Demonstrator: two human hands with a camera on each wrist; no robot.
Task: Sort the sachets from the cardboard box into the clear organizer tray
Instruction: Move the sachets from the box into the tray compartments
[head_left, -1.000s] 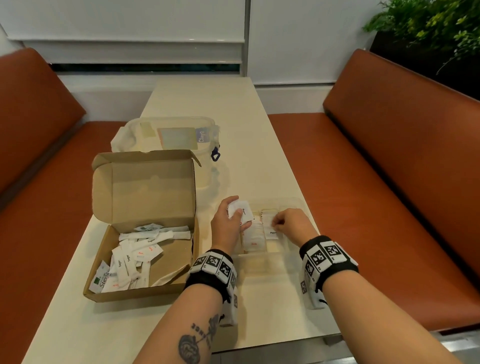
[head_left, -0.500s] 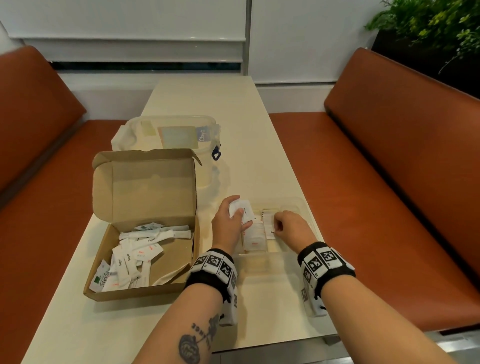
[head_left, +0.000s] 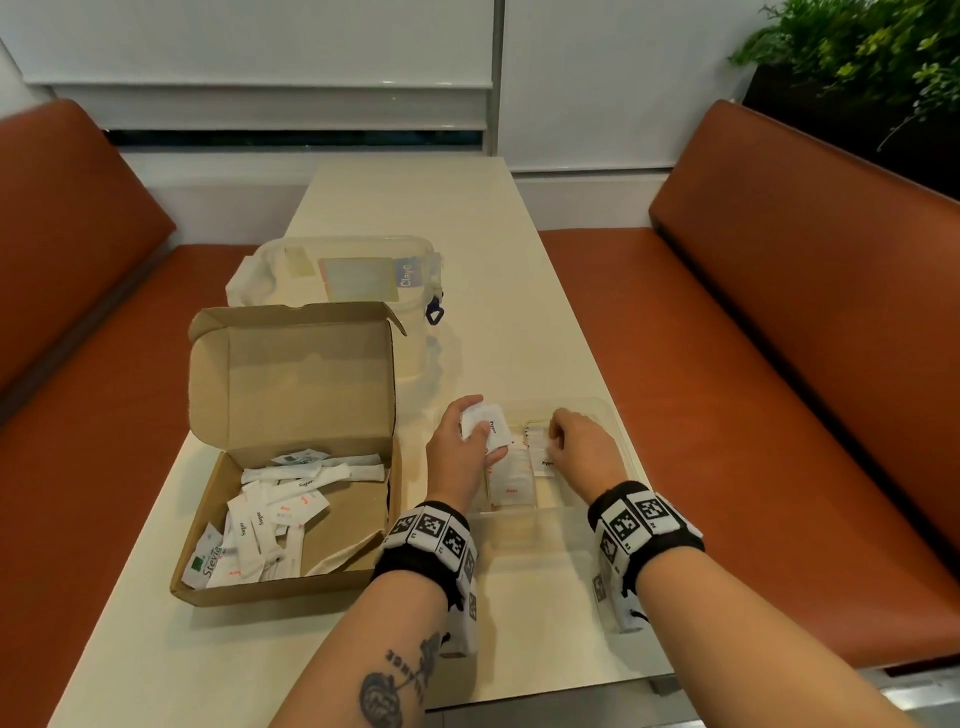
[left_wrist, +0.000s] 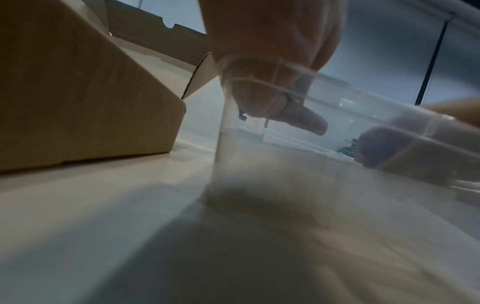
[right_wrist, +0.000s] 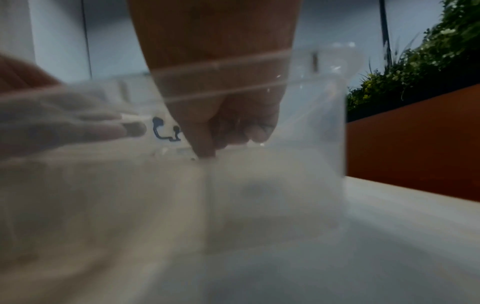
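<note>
Vs 1 s ago: right hand (head_left: 582, 449) shifted slightly left in clear organizer tray (head_left: 618, 431), fingers pinching pepper sachet (head_left: 543, 457). Left hand (head_left: 460, 452) unchanged, gripping sachets (head_left: 485, 426). Many left in cardboard box (head_left: 291, 595); sorting mid-way.

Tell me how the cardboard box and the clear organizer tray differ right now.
The cardboard box is opaque brown; the clear organizer tray is see-through. The box has a hinged lid standing open; no lid shows on the tray. The box's sachets lie in a loose jumble; the tray's few sit in divided compartments. Both hands are at the tray, none at the box. Both rest on the table and hold white sachets.
</note>
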